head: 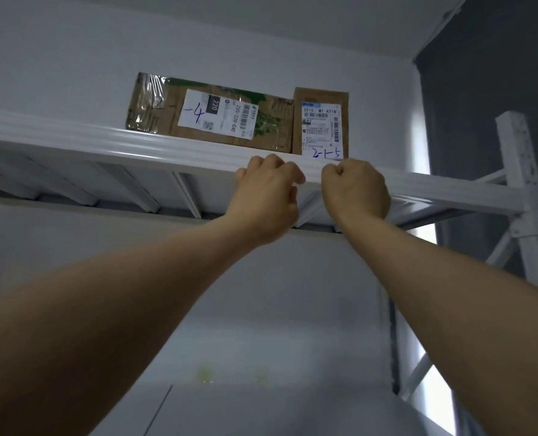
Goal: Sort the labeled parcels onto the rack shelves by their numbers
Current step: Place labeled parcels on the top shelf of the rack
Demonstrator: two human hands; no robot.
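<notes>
View from below, looking up at the top shelf of a white metal rack. Two brown cardboard parcels stand side by side on that shelf, against a pale wall.

The wide parcel is on the left, wrapped partly in clear tape and bearing green print. Its white shipping label has "-4" handwritten in blue ink, beside printed barcodes and the number 220.

The narrow parcel stands upright just to the right, touching or almost touching the wide one. Its white label carries "2-1-5" in blue ink along the bottom edge.

Two bare forearms reach up from the lower corners of the view. The left hand is at the shelf's front beam, just below where the two parcels meet, its fingers curled over towards the beam. The right hand is close beside it, directly below the narrow parcel's label, drawn into a fist. Both are seen from the back, so I cannot tell whether either grip is closed on the beam or on nothing. Neither hand holds a parcel.

At the right a perforated white upright carries the shelf, with diagonal braces behind it and a dark grey wall beyond.
</notes>
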